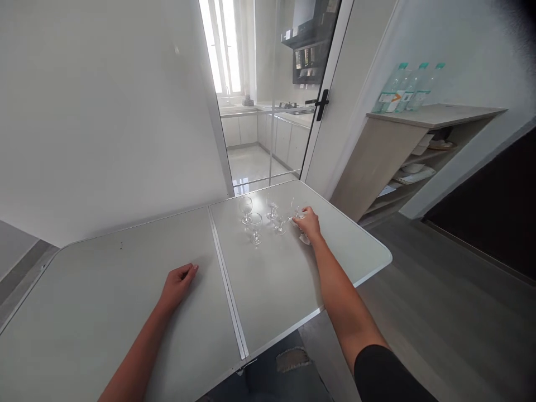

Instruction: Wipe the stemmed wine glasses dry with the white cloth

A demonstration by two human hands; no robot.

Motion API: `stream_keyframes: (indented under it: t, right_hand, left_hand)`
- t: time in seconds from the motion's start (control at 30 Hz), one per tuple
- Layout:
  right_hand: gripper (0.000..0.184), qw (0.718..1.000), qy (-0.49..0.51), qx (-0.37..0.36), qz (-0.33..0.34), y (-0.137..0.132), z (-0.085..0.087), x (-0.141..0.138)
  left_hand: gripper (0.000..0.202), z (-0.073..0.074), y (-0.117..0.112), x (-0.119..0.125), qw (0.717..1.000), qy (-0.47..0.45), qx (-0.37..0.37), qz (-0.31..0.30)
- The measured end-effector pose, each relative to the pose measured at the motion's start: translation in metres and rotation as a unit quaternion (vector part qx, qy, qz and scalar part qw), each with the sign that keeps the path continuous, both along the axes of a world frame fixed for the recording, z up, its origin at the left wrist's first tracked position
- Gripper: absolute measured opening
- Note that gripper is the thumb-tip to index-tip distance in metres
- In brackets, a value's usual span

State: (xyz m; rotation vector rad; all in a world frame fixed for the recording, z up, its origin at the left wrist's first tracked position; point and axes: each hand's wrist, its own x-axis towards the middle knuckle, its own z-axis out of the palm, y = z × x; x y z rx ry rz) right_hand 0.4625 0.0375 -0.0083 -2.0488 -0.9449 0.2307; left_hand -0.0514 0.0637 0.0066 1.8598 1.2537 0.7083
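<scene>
Small clear stemmed glasses stand in a loose group on the right half of the table. At the group's left are a rear glass and a nearer glass. Two more, a back glass and a front glass, stand in the middle. My right hand is at the right end, its fingers bent round a stemmed glass, whose foot shows beneath; the hand hides most of it. My left hand rests loosely curled over the table's left half, with nothing in it.
A metal seam divides the tabletop. Beyond it is a glass door with a black handle, then a kitchen. To the right, a wooden shelf unit carries several plastic bottles. A white wall borders the left.
</scene>
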Motion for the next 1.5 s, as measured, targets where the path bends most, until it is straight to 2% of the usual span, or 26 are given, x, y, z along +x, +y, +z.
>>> stream_keyframes:
  t: [0.07,0.13,0.23,0.3,0.43,0.57,0.73,0.87,1.27,1.5]
  right_hand:
    - [0.031,0.998,0.018,0.053,-0.006,-0.006,-0.003,0.007]
    - [0.028,0.988,0.067,0.137,-0.031,-0.011,-0.005,0.014]
    - [0.029,0.953,0.147,0.250,-0.092,-0.012,-0.009,0.019]
    - [0.029,0.933,0.177,0.291,-0.117,-0.010,-0.010,0.019]
    - [0.034,0.888,0.244,0.373,-0.112,-0.008,-0.008,0.017]
    - [0.034,0.851,0.298,0.425,-0.084,-0.014,-0.004,0.020]
    - [0.039,0.818,0.344,0.459,-0.038,-0.023,0.001,0.022]
    - [0.047,0.807,0.362,0.467,-0.006,-0.025,0.004,0.020]
    - [0.048,0.794,0.383,0.470,0.039,-0.023,0.004,0.019]
    - [0.049,0.798,0.386,0.460,0.047,-0.022,0.003,0.019]
  left_hand:
    - [0.049,0.002,-0.002,0.001,1.000,-0.006,-0.014,0.008]
    - [0.050,0.004,-0.004,0.002,1.000,-0.010,-0.025,0.011]
    - [0.052,0.004,-0.005,0.002,0.999,-0.014,-0.035,0.011]
    - [0.054,0.002,-0.004,-0.001,0.999,-0.020,-0.047,0.008]
    - [0.059,-0.005,0.001,-0.011,0.995,-0.068,-0.075,-0.002]
    - [0.062,-0.008,0.005,-0.018,0.986,-0.144,-0.080,-0.018]
    - [0.064,-0.007,0.006,-0.021,0.980,-0.152,-0.100,-0.079]
    - [0.065,-0.006,0.006,-0.020,0.984,-0.132,-0.096,-0.074]
    - [0.064,-0.007,0.006,-0.020,0.974,-0.184,-0.117,-0.068]
    - [0.064,-0.007,0.007,-0.021,0.972,-0.196,-0.117,-0.064]
